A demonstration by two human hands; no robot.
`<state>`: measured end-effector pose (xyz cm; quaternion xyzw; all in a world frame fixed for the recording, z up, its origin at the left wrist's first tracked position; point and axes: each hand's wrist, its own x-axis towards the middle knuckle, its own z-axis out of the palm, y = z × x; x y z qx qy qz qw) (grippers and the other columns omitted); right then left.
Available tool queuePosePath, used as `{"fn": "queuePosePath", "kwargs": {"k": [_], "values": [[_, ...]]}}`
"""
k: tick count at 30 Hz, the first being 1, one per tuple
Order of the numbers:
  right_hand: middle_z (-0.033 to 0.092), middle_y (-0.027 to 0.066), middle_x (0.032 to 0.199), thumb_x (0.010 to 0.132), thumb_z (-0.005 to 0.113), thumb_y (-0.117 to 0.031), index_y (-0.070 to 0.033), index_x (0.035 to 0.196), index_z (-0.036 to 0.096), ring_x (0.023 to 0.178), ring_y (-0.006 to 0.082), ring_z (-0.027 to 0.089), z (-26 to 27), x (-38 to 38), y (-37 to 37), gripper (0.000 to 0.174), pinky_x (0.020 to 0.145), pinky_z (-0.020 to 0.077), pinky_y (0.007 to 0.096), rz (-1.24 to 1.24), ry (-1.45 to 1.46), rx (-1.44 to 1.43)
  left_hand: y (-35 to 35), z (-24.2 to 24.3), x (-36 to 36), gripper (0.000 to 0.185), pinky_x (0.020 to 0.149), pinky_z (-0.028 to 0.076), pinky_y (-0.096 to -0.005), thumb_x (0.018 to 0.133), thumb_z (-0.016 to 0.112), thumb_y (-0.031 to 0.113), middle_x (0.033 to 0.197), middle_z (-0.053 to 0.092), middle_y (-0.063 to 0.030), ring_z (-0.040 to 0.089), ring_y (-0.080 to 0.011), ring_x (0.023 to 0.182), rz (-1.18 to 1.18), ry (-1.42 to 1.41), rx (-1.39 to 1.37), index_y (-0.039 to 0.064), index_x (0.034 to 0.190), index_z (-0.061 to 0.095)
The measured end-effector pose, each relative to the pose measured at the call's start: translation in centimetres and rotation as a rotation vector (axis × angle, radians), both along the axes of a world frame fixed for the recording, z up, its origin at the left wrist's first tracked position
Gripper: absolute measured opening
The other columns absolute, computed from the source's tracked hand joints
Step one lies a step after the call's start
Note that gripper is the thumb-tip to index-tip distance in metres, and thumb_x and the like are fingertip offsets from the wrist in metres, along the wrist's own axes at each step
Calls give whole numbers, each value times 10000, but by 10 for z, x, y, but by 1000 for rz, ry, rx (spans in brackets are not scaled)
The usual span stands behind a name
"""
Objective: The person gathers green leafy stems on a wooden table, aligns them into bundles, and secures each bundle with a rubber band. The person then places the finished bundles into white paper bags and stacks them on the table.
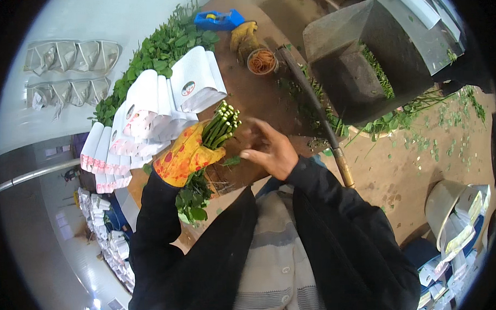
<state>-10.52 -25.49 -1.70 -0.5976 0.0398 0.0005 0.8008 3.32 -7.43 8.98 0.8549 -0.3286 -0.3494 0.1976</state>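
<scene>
My left hand point(186, 155), in a yellow-orange glove with red spots, grips a bunch of green cut stems point(221, 126). Their pale cut ends point up and away from me, while the leaves point(195, 198) hang below the glove. Just right of the bunch is my bare right hand point(270, 148), apart from the stems. Its thumb and fingers are spread and partly blurred, with nothing visible in them. Beyond the hands, a cup of rubber bands point(262, 61) stands on the brown worktable point(245, 91).
White corrugated-paper-wrapped bundles point(148, 105) are piled left, before leafy stems point(162, 47). A blue tape dispenser point(219, 20) and yellow work glove point(244, 36) lie at the back. Right are a long cutter arm point(318, 107) with a wooden handle, a metal chute point(339, 78) and a bucket point(444, 205).
</scene>
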Motion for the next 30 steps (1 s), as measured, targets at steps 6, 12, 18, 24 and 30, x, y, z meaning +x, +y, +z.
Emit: {"fn": "queuePosePath", "kwargs": {"k": [6, 12, 18, 24, 30], "values": [[550, 97, 1267, 759, 849, -80, -1, 1365, 423, 1151, 146, 552, -12, 34, -10, 745, 989, 481, 303, 27, -110, -48, -6, -43, -13, 575, 881, 518, -333, 779, 804, 224, 1141, 685, -139, 673, -217, 1033, 93, 206, -245, 15, 1268, 582], [592, 72, 1212, 794, 822, -86, -12, 1351, 452, 1138, 152, 574, -42, 35, -22, 672, 1005, 470, 319, 107, 22, 156, -10, -78, -11, 457, 652, 505, -465, 778, 731, 366, 845, 671, -187, 643, -413, 802, -76, -176, -195, 50, 1082, 604], [557, 202, 1290, 800, 807, -136, 23, 1471, 322, 1201, 267, 566, -45, 34, -48, 843, 1021, 476, 374, -34, 119, -269, -29, -108, -10, 423, 681, 505, -487, 777, 711, 351, 866, 674, -191, 657, -408, 828, -58, -235, -30, 60, 1070, 618], [654, 196, 1116, 906, 660, -225, -18, 1189, 648, 1023, 359, 639, -47, 124, -63, 351, 886, 526, 424, -189, 19, -1168, -32, -182, -4, 202, 646, 502, -502, 769, 680, 197, 781, 668, -191, 663, -422, 772, 75, -328, -67, 67, 904, 607], [713, 176, 1000, 897, 664, -421, -55, 1062, 730, 930, 359, 672, -83, 237, -42, 407, 825, 546, 471, 91, 613, -1425, -37, -211, 4, 305, 696, 514, -495, 594, 792, 144, 797, 683, -173, 678, -404, 793, 145, -254, -76, 75, 850, 642]]}}
